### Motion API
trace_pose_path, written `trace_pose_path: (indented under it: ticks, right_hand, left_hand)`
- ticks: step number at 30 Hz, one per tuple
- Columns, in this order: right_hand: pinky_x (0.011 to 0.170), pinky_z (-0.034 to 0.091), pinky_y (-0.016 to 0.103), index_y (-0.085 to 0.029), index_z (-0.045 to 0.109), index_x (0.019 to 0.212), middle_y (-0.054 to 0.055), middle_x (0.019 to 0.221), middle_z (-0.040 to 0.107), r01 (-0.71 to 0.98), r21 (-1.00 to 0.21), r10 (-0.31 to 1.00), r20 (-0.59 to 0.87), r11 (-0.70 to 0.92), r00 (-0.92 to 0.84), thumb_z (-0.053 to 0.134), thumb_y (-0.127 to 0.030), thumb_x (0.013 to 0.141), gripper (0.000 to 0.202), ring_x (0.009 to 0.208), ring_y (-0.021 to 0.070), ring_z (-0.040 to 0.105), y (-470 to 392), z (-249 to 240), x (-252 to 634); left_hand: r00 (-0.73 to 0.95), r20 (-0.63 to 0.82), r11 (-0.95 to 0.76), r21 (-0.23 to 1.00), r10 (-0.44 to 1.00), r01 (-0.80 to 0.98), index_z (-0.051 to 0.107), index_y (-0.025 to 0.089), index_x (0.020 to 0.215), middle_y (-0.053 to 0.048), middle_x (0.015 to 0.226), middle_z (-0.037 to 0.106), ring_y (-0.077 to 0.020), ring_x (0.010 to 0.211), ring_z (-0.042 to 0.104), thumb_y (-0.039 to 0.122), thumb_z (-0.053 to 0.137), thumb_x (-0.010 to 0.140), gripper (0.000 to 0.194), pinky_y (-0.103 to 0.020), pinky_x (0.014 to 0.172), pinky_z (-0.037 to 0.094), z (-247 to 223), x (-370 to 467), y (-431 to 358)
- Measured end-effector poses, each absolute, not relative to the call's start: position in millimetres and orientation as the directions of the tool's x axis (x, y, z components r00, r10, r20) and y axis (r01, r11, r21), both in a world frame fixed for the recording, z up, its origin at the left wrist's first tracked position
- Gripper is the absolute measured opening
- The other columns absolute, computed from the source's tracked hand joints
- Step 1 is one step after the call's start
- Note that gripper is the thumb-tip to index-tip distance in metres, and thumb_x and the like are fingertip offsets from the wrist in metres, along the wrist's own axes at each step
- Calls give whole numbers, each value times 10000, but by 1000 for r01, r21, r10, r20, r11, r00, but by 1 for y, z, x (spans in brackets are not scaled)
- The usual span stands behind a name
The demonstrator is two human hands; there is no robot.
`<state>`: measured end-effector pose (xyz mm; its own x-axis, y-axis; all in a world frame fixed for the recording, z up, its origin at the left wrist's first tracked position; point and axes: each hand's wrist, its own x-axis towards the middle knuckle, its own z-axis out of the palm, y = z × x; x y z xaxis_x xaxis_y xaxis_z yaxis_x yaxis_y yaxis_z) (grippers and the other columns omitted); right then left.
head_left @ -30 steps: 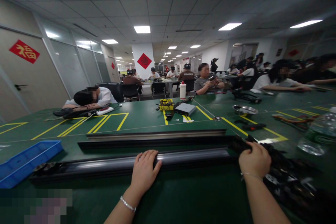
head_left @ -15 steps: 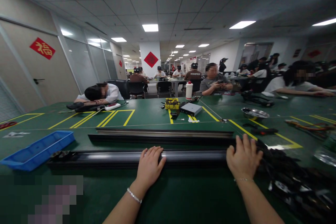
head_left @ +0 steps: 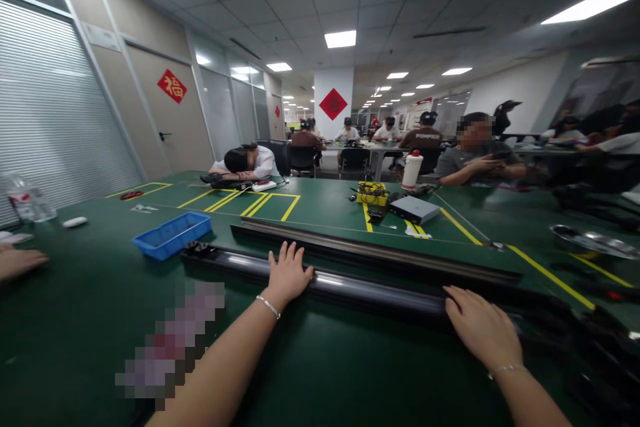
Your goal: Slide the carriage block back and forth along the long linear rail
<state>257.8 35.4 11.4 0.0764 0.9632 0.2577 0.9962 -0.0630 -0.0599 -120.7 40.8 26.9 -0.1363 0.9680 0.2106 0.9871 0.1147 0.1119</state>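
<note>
A long, glossy black profile (head_left: 370,287) lies slantwise on the green table in front of me. My left hand (head_left: 289,271) rests over its left half, fingers spread and stretched out. Farther right, my right hand (head_left: 483,327) lies on the same profile with its fingers extended, covering part of it. Behind it runs a second long black profile (head_left: 400,258) with a pale inner strip. Small black parts (head_left: 203,248) sit at the left end of the front profile. Dark, blurred parts (head_left: 600,340) are heaped beyond my right hand.
A blue tray (head_left: 187,243) stands left of the profiles. Toward the back are a grey box (head_left: 414,209), a yellow item wrapped in cable (head_left: 373,193) and a white bottle (head_left: 412,170). A metal bowl (head_left: 595,242) is at right. Another person's hand (head_left: 20,261) enters at left.
The view has turned left, so the tray and profiles appear farther right and slanted. Both hands stay on the front profile; the right hand's fingers now point more to the left.
</note>
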Motion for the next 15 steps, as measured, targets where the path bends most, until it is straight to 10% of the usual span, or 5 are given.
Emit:
trace_pose_path:
  ticks: [10, 15]
  right_hand:
    - [981, 389, 467, -216, 613, 1176, 62, 1240, 608, 991, -132, 953, 298, -11, 51, 269, -403, 829, 523, 1175, 262, 514, 43, 3, 269]
    - [957, 406, 489, -229, 618, 1167, 67, 1225, 616, 989, -146, 959, 276, -18, 58, 285, -422, 826, 514, 1160, 282, 523, 48, -1, 274]
  left_hand:
    - [-460, 176, 469, -12, 870, 883, 309, 33, 1401, -233, 1503, 207, -389, 1381, 167, 509, 242, 890, 701, -598, 1042, 224, 55, -297, 39]
    - [-446, 85, 449, -10, 891, 894, 365, 40, 1370, -185, 1434, 391, -253, 1336, 340, 405, 385, 850, 635, -345, 1076, 269, 52, -356, 24]
